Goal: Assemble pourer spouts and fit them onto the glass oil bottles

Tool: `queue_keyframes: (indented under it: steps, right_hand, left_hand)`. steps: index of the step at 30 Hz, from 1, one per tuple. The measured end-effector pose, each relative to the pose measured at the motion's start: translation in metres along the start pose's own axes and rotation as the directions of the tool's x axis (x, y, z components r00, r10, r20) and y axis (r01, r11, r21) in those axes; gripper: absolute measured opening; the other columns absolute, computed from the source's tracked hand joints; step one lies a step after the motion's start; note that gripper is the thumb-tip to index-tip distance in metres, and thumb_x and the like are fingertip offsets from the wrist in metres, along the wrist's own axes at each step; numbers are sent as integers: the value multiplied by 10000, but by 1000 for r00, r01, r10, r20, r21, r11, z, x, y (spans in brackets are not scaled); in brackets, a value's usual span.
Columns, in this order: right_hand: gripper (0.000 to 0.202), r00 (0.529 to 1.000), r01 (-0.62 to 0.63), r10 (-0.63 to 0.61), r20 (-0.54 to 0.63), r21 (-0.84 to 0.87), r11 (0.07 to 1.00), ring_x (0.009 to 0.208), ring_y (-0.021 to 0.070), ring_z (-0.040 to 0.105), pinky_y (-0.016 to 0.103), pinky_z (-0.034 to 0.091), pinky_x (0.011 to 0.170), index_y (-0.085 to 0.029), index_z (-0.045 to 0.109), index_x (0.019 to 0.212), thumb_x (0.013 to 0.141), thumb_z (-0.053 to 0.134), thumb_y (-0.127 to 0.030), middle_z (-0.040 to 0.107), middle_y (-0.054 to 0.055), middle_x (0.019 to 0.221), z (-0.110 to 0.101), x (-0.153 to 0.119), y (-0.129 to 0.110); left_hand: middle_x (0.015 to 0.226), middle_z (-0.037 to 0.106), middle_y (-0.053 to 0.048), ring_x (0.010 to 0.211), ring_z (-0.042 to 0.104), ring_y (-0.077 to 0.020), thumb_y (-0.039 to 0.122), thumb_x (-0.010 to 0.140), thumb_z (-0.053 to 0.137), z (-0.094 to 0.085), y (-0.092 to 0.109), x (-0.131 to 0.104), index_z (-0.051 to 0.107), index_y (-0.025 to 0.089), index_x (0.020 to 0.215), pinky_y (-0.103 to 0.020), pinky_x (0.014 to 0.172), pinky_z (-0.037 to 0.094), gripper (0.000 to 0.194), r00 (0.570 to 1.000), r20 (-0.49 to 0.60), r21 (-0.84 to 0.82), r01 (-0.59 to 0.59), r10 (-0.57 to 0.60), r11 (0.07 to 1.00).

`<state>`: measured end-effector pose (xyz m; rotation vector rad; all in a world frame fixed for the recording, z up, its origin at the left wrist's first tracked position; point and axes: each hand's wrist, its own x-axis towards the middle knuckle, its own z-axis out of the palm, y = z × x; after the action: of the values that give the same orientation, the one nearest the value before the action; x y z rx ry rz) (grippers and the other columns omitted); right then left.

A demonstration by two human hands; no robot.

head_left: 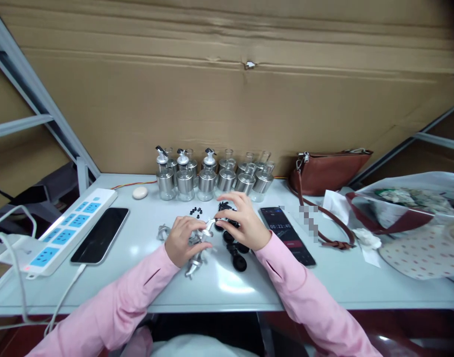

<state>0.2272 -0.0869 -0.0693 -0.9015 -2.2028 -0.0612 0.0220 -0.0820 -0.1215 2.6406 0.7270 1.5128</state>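
My left hand is closed on a silvery-white spout piece at the middle of the table. From the right, my right hand reaches the upper end of that same piece with thumb and forefinger. More silvery spouts lie under and beside my left hand. Several black round caps are by my right hand, with small black parts behind them. A few tiny black plugs lie beyond my left hand.
Glass bottles with metal bands stand at the back, some with spouts. A power strip and a phone lie left. On the right are another phone, a brown bag and a plastic bag.
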Motion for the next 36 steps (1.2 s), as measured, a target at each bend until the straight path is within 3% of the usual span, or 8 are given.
queue_keyframes:
  steps: [19,36]
  right_hand:
    - [74,985,-15,20,-170,28,999,1012,243,483,441,429,866,-212,674,825,815,602,-196,607,87,1044,1,-9,2]
    - [106,989,-20,40,-145,142,990,1001,240,489,434,454,838,-192,687,862,816,594,-167,615,101,1049,0,-9,-3]
  left_hand:
    - [908,663,-57,827,593,-172,401,902,496,0,6,1,492,175,1054,-302,733,420,272,997,72,-26,-3,5,1000]
    - [902,664,-50,795,585,-158,384,908,492,-1,9,2,496,169,1050,-294,728,402,257,997,83,-75,-1,7,997]
